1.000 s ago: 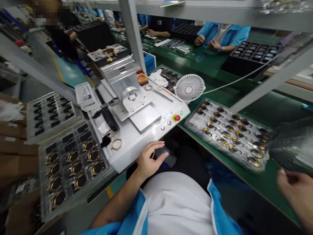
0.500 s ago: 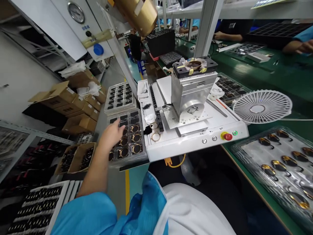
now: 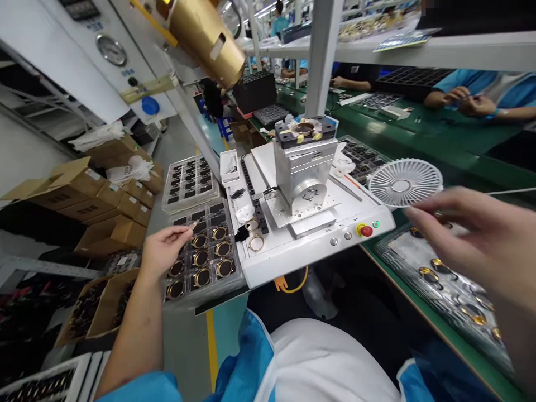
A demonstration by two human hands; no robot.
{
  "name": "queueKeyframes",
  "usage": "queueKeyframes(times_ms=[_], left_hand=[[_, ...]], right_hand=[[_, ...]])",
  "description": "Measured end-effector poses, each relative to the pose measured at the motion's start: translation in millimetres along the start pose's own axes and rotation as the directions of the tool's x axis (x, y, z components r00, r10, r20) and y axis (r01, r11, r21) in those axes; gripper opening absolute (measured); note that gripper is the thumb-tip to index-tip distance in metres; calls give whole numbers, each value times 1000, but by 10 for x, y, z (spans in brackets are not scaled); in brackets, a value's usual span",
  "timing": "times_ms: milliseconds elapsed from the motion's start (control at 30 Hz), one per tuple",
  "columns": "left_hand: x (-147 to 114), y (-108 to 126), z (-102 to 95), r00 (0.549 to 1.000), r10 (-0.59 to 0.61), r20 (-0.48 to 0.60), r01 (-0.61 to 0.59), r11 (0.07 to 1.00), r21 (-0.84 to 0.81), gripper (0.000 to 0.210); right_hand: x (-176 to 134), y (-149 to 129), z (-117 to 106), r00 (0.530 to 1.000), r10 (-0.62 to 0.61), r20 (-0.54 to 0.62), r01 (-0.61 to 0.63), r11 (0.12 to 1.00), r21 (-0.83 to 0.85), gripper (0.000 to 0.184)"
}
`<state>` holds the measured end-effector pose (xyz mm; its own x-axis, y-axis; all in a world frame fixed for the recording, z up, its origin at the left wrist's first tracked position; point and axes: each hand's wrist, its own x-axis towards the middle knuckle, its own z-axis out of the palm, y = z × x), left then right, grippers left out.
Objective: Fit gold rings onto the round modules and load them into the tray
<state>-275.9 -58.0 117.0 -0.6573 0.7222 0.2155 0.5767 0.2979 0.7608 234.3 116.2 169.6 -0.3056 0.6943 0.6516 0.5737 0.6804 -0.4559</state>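
Observation:
My left hand (image 3: pixel 164 251) is closed in a pinch over the near-left clear plastic tray (image 3: pixel 239 267). A small pale piece (image 3: pixel 194 224), too small to name, shows at its fingertips. Below it, round gold-rimmed watch cases (image 3: pixel 201 277) with dark faces sit in the tray's pockets. My right hand (image 3: pixel 473 245), slightly blurred, hangs over the right-hand tray (image 3: pixel 402 259), thumb and fingers drawn together. Whatever they may hold is hidden. Gold-rimmed round parts (image 3: pixel 429 274) lie in that tray, partly behind the hand.
Between the trays stands a white machine base (image 3: pixel 288 262) with a metal fixture (image 3: pixel 305 167) and red stop button (image 3: pixel 366 230). A gold cylinder (image 3: pixel 209 47) hangs above. A white fan (image 3: pixel 405 183) stands right. Co-workers' hands (image 3: pixel 471 103) are across the green bench.
My left hand has drawn back slightly toward me, its spread fingers now pinched on a small piece. My right hand has come into view over the right tray. The view has shifted rightward.

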Motion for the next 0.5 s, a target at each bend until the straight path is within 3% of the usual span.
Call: queueKeyframes(times_ms=[100, 233, 400, 500], left_hand=[[-137, 395, 167, 958, 278, 72, -255, 939, -229, 27], [-232, 892, 390, 833, 536, 134, -474, 818, -326, 10], [-84, 1304, 530, 744, 668, -6, -610, 675, -415, 18], [134, 1631, 613, 690, 719, -86, -686, 611, -395, 20]], right_hand=[[752, -168, 258, 974, -223, 45, 216, 970, 115, 14], [1608, -391, 562, 933, -324, 158, 312, 945, 96, 22], [2128, -563, 751, 816, -326, 478, 279, 945, 168, 29], [2298, -555, 765, 756, -346, 556, 256, 937, 237, 26]])
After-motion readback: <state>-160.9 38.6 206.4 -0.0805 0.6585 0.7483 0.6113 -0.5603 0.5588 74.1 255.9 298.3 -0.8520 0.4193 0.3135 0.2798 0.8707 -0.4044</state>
